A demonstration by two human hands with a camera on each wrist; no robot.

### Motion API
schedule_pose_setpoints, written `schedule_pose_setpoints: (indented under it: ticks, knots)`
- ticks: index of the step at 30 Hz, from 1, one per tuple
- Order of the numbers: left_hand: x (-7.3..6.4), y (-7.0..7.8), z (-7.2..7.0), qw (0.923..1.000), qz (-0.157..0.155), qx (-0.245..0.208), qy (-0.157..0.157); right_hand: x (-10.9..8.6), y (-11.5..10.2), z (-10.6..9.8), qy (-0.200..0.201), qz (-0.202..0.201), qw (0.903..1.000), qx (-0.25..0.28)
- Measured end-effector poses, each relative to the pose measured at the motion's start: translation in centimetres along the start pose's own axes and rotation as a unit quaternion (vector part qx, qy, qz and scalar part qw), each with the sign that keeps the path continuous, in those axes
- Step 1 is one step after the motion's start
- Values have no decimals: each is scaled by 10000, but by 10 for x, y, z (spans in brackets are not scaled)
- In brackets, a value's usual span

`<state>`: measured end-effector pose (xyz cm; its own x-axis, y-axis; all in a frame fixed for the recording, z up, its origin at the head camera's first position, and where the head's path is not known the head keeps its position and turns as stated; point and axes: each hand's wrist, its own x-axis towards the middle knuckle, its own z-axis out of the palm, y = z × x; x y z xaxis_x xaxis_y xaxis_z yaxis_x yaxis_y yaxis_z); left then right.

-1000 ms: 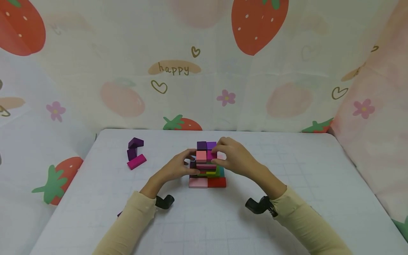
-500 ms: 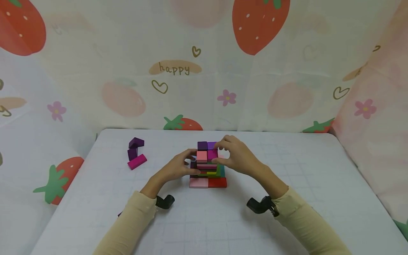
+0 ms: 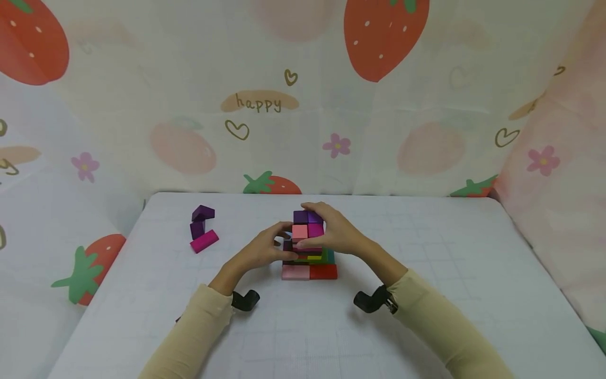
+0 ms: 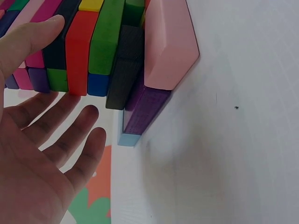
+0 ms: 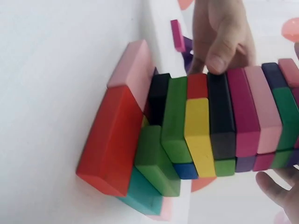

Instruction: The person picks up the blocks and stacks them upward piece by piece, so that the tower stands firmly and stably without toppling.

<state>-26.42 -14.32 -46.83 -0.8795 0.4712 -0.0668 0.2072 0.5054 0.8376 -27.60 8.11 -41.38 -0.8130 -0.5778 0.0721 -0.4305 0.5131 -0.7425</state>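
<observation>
A tower of coloured wooden blocks (image 3: 300, 232) stands mid-table, its top course purple. Its base shows a pink block (image 3: 295, 272) and a red block (image 3: 323, 272) at the front. My left hand (image 3: 261, 247) is at the tower's left side. In the left wrist view the thumb touches a black block (image 4: 60, 39), while the spread fingers (image 4: 74, 133) reach behind the stack. Around the upper right side, my right hand (image 3: 338, 231) holds the tower, thumb across the front and fingers behind the top. Only some of its fingertips (image 5: 271, 186) show in the right wrist view.
Two dark purple blocks (image 3: 202, 212) and a magenta block (image 3: 204, 241) lie loose at the back left of the white table (image 3: 426, 252). Another small dark piece (image 3: 178, 319) peeks out beside the left sleeve. A strawberry-patterned cloth (image 3: 265, 147) hangs behind the table.
My right hand has left its pinch on a magenta block at the tower's upper right. It has moved leftward, its thumb now across the front. The left hand stays in place.
</observation>
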Motion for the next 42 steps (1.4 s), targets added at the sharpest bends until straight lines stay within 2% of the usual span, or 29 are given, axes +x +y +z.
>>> schedule_pose_setpoints:
  ticks: [8,23,36,42]
  knots:
    - [0,1,0,10000,-18,-24,-3,-1,0,5,213,-57,9997,41]
    - [0,2,1,10000,-16,48,13,-1,4,9,396,49,9980,483]
    - [-1,1,1,10000,-69,55,36,-1,9,15,540,-14,9971,534]
    - [-2,3,-5,9999,-11,106,-50,0,11,16,589,-49,9968,547]
